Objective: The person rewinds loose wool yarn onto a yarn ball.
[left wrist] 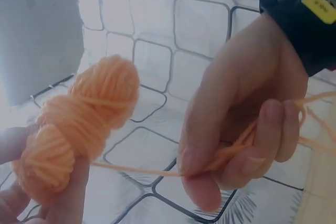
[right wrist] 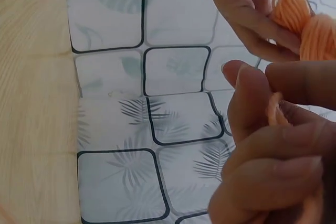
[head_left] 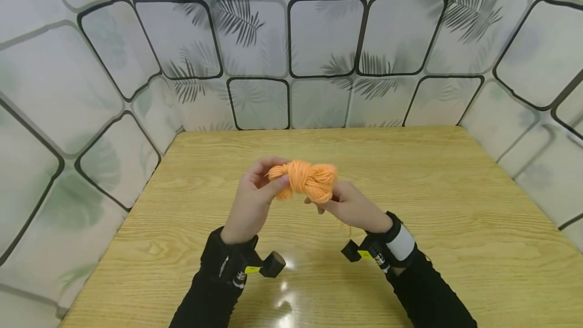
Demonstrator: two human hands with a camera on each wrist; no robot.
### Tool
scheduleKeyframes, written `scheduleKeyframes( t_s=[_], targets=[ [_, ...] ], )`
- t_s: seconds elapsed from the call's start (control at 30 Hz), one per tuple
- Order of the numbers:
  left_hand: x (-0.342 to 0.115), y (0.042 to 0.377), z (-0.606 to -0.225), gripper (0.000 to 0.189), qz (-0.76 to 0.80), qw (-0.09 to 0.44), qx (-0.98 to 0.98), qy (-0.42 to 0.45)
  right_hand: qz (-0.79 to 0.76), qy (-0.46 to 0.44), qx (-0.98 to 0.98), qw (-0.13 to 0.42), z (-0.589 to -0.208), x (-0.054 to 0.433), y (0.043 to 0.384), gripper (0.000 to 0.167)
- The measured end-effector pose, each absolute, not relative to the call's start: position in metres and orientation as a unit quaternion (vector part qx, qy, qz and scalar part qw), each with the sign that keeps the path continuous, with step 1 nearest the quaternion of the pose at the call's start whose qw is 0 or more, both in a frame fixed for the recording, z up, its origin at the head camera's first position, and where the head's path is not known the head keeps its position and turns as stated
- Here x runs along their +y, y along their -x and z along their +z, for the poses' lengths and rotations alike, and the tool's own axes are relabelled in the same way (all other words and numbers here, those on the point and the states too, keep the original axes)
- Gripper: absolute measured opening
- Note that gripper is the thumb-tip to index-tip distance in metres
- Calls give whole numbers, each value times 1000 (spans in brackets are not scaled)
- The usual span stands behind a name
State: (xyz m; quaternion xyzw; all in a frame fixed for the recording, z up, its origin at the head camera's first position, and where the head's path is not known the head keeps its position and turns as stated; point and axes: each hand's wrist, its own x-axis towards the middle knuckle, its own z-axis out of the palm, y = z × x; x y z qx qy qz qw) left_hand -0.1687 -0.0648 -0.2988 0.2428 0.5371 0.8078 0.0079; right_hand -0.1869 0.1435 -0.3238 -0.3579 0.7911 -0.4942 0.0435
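An orange yarn skein (head_left: 302, 178), wound round its middle, is held up above the table. My left hand (head_left: 252, 196) grips one end of it between thumb and fingers. In the left wrist view the bound skein (left wrist: 86, 119) shows its full length. From it a single strand (left wrist: 136, 170) runs taut to my right hand (left wrist: 236, 108), which pinches it between thumb and forefinger. Loose yarn also lies under the curled fingers of that hand. The right wrist view shows a short loop of yarn (right wrist: 275, 109) among my right fingers.
The wooden table (head_left: 182, 267) spreads below both hands. Panels of patterned cloth (head_left: 325, 34) stand behind and at both sides of it. Each wrist wears a black band with a small camera (head_left: 272, 264).
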Motion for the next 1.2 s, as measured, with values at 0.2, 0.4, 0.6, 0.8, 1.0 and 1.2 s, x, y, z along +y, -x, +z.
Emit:
scheduleKeyframes(
  t_s=[0.2,0.4,0.6,0.8,1.0,1.2],
  targets=[
    [-63,169,-297,26,809,-61,553,-189,-465,370,800,77,-326,128,180,20],
    [-62,171,-299,22,785,-125,585,-161,-462,391,790,95,-327,122,172,21],
    [-64,177,-305,24,743,-181,626,-152,-466,417,774,103,-324,123,167,21],
    [-64,186,-313,24,678,-229,677,-173,-473,485,732,73,-317,129,164,15],
    [-63,190,-317,21,623,-230,723,-193,-485,493,721,41,-309,140,162,16],
    [-61,190,-319,21,560,-215,774,-203,-486,473,735,1,-301,154,161,21]
  ],
)
